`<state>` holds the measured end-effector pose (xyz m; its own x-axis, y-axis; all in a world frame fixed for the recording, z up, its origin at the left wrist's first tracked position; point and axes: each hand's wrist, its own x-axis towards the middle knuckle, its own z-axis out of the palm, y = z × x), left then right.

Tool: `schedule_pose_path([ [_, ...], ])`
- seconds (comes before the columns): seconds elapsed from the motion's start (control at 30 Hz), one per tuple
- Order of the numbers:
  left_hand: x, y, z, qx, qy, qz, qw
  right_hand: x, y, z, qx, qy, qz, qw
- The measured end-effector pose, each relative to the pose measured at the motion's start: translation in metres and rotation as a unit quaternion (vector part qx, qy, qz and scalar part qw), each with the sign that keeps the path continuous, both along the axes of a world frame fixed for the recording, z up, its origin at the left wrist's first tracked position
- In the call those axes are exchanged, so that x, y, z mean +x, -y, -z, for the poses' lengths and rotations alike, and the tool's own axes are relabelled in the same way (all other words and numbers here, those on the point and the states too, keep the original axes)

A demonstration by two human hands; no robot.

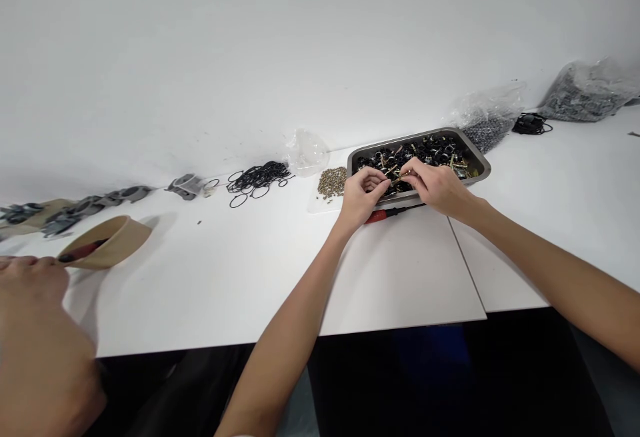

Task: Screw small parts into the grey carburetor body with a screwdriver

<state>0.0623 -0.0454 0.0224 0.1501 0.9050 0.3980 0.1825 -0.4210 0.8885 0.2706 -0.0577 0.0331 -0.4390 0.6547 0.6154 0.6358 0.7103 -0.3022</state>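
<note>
Over the front edge of a metal tray (420,136), my left hand (364,196) and my right hand (437,187) meet with curled fingers. A thin brass-coloured piece (399,179), perhaps a screw, shows between my fingertips; the right ones pinch it. What else the left fingers hold is too small to make out. Many small black parts (443,150) and brass-coloured screws fill the tray. Against its near side lies a red-handled screwdriver (379,216), partly behind my left hand. To the left, small brass-coloured pieces (331,182) are heaped on a white sheet.
At far left a co-worker's hand (35,284) is beside a tan band-shaped piece (123,244) with a red-handled tool. Black rings (263,177), a clear bag (307,152) and grey parts (186,186) line the wall. Filled plastic bags (487,127) stand at right. A seam (467,267) crosses the table.
</note>
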Motion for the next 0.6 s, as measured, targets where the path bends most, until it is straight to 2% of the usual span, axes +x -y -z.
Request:
schedule_pose_path([
  [0.37, -0.0015, -0.0001, 0.0002, 0.004, -0.016, 0.001, 1.000, -0.0018, 0.0021, -0.0016, 0.011, 0.000, 0.020, 1.000],
  [0.6, -0.0015, -0.0001, 0.0003, 0.004, -0.020, -0.001, 1.000, -0.0004, 0.0007, -0.0021, -0.007, 0.005, 0.034, 0.999],
])
